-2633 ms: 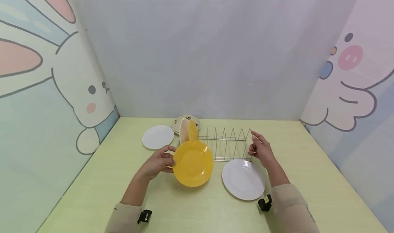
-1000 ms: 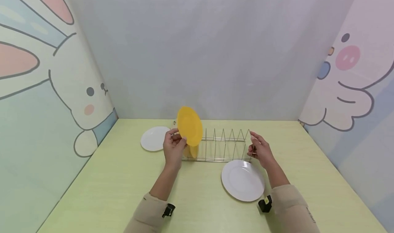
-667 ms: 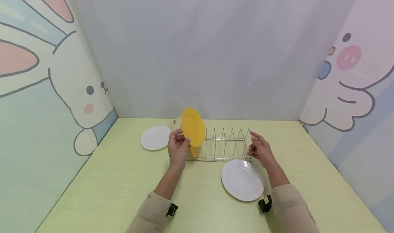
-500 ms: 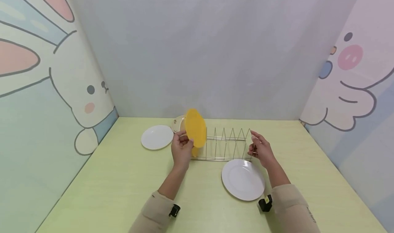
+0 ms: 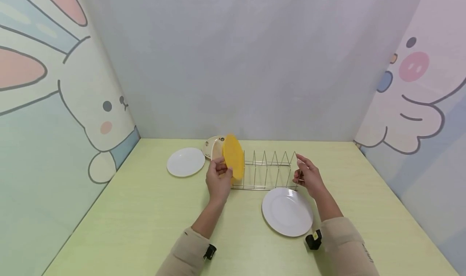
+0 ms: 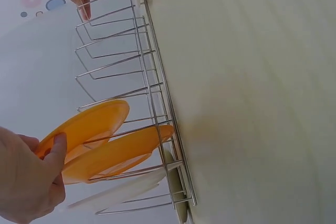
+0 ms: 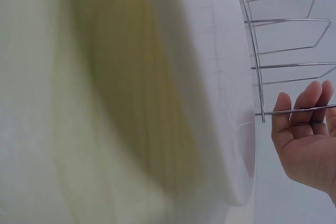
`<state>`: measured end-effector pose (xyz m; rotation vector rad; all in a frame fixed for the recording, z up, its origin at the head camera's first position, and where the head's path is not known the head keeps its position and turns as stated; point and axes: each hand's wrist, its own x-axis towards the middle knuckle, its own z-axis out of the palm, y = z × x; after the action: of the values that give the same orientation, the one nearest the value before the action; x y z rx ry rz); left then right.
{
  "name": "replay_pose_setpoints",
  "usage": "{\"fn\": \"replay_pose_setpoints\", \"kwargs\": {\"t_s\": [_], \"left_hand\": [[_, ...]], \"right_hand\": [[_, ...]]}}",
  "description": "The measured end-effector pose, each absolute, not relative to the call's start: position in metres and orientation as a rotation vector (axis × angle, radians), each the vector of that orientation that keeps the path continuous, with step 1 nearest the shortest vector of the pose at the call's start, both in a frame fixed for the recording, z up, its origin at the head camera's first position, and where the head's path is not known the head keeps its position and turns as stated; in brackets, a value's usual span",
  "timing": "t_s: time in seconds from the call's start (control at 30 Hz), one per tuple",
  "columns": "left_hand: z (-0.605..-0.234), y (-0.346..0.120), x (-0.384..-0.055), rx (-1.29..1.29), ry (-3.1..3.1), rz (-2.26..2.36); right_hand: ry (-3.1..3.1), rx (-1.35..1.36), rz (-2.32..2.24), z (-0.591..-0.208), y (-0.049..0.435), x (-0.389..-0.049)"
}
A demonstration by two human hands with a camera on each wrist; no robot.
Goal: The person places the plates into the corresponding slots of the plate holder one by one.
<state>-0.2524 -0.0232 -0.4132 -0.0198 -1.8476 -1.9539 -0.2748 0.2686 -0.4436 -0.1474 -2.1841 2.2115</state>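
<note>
Since a couple of seconds ago the yellow plate (image 5: pixel 233 156) has gone from lying tilted low over the surface (image 5: pixel 145 219) in front of the rack to standing on edge at the left end of the wire dish rack (image 5: pixel 267 170), and over the last second it's dropped lower and slid rightward into the wires; the left hand (image 5: pixel 218 179) came along with it the whole way; right now that hand pinches the plate's near rim, thumb on the side we can see and the other fingers curled behind it; from the left wrist view the plate (image 6: pixel 84 129) sits between two of the rack's wire dividers, just beside a second yellow plate (image 6: pixel 121 150) already slotted in, with a pale plate (image 6: pixel 118 195) in the next slot toward the rack's end; can't tell whether the held plate's bottom edge is resting on the base rail yet; the right hand (image 5: pixel 308 178) hasn't really budged, it's at the rack's right end, fingers (image 7: pixel 310 106) loosely curled round the end wire loop and touching it, not spread; on the surface a big white plate (image 5: pixel 287 212) lies flat just in front of the rack's right end, near that hand; a smaller white plate (image 5: pixel 186 162) lies flat off to the left, and a cream patterned dish (image 5: pixel 212 144) peeks out behind the rack's left end.
</note>
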Motion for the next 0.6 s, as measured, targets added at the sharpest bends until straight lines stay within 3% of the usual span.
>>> {"fn": "replay_pose_setpoints", "kwargs": {"t_s": [0.6], "left_hand": [[-0.4167,-0.0201,-0.251,-0.093,-2.074,-1.739]], "right_hand": [[-2.196,-0.144,2.185,-0.4442,0.2683,-0.2759]]}}
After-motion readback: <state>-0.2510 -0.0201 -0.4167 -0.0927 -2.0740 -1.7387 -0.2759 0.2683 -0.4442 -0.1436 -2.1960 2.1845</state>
